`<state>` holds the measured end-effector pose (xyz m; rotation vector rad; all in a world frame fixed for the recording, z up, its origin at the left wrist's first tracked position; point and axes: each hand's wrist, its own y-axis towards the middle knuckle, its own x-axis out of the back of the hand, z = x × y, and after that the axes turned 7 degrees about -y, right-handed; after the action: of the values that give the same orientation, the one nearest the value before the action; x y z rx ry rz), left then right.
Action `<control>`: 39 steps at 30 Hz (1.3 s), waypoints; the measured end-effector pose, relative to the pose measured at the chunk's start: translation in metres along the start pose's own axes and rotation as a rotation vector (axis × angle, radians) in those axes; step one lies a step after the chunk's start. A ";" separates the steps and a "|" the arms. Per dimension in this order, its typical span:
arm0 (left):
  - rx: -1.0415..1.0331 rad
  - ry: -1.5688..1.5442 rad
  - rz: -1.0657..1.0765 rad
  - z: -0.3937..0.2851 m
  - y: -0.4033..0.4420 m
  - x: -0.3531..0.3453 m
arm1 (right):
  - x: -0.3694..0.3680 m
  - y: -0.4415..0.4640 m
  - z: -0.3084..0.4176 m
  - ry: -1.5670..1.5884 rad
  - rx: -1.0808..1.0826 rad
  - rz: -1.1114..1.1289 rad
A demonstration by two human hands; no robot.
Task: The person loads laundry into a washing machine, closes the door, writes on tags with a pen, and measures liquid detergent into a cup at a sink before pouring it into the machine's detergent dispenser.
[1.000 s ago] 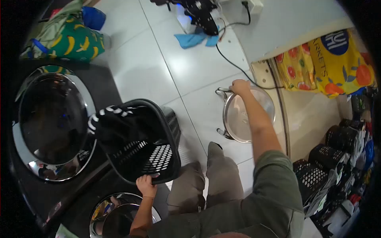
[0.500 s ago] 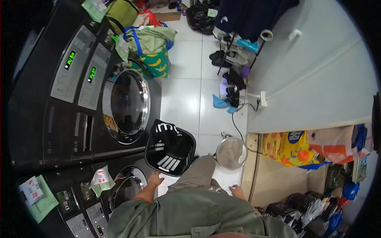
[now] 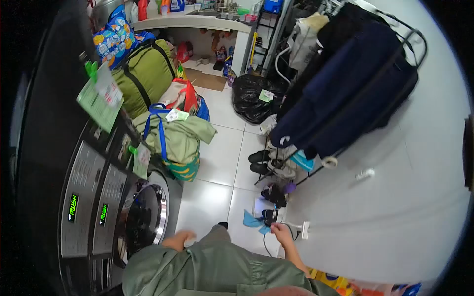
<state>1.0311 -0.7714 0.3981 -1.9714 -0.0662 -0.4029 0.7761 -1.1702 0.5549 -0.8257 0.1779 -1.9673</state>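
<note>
My left hand hangs low by the washing machine with the round glass door. It is slightly blurred, its fingers are a little apart, and nothing shows in it. My right hand is near the grey wall, its fingers loosely curled together and no object visible in them. Just beyond it on the floor lie black shoes, a blue cloth and a black cable. Whether my right hand touches any of these I cannot tell; it seems to pass above them.
Along the left stand stuffed bags, a green duffel and a bag topped with green cloth. A black garbage bag lies further ahead. Dark clothes hang on a rack at the right, above several shoes. A sink counter is at the back.
My left hand has let go of the black basket, and my right hand has come away from the round metal stool. Both objects have dropped out of view as I moved forward and looked up.
</note>
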 end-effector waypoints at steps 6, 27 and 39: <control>-0.581 -0.176 -0.795 -0.219 0.028 0.347 | 0.038 0.091 0.110 -0.213 -0.142 0.116; -0.144 -0.669 -0.646 -0.175 0.113 0.721 | 0.090 0.701 0.500 -0.214 0.176 0.080; -0.279 -0.755 -1.030 -0.204 0.258 1.104 | -0.026 1.151 0.677 -0.541 0.283 0.060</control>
<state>2.0778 -1.2128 0.5899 -2.1291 -1.6103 -0.2852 2.0341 -1.6176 0.5480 -1.1098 -0.3810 -1.5981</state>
